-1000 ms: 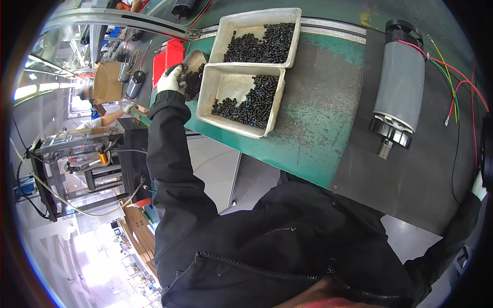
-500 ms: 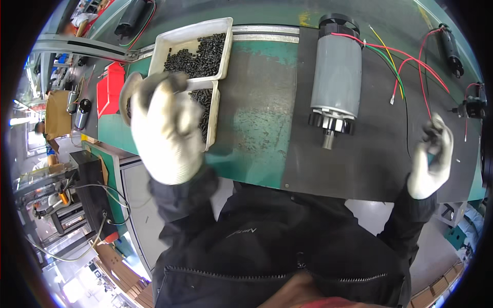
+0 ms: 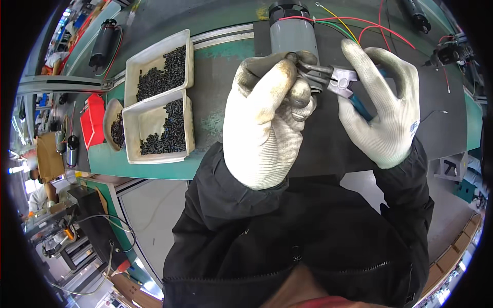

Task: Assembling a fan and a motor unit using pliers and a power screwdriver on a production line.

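Observation:
Gloved in white, my left hand (image 3: pixel 267 120) is in front of the grey cylindrical motor (image 3: pixel 292 36). Its thumb and fingers pinch a small dark round part (image 3: pixel 291 56), mostly hidden by the fingertips. My right hand (image 3: pixel 387 105) is wrapped loosely around the blue handles of a pair of pliers (image 3: pixel 341 81). The narrow metal jaws of the pliers reach left to the fingertips of my left hand, close to the small part. The lower end of the motor is covered by my hands. Red, green and yellow wires (image 3: pixel 359 25) run from its top.
Two white bins (image 3: pixel 128 131) of small black cylindrical pieces stand on the left, beside a round dish (image 3: pixel 109 110) of similar pieces and a red container (image 3: pixel 92 120). Other black motors (image 3: pixel 104 43) lie at the far left and far right. A dark tool (image 3: pixel 449 54) sits at the right.
My left hand has come from the bins to in front of the motor, now pinching a small part. My right hand has moved up and left and now holds pliers. The view has shifted.

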Demonstrator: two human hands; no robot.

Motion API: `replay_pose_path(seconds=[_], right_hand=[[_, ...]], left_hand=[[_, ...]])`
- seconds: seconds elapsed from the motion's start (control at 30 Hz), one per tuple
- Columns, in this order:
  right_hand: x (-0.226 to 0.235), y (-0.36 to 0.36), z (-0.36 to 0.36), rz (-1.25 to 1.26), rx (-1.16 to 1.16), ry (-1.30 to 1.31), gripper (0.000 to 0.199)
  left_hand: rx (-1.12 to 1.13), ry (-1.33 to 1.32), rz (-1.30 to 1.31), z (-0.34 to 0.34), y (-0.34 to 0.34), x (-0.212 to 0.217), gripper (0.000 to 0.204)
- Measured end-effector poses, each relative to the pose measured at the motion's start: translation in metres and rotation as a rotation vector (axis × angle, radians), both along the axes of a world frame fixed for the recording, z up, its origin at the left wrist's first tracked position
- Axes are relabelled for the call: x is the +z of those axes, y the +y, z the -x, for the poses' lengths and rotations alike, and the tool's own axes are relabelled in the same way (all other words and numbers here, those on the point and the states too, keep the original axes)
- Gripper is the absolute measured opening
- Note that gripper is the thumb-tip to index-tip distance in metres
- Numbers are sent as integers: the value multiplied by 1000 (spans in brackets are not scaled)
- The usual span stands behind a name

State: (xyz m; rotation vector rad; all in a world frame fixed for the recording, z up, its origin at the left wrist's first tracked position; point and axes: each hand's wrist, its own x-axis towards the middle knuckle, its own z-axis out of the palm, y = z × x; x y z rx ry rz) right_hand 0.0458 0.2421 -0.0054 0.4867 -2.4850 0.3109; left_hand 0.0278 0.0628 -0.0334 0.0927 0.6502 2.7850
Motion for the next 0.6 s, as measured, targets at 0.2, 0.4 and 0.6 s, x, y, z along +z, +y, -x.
replay_pose_path(seconds=[0.2, 0.4, 0.6], right_hand=[[1, -4, 2, 28, 6, 22, 63], [-6, -6, 1, 35, 4, 30, 62], [-6, -9, 5, 48, 6, 5, 61]], left_hand=[[133, -13, 82, -5, 1, 8, 13], [182, 6, 97, 1, 0, -5, 15], [224, -15, 143, 1, 4, -2, 14]])
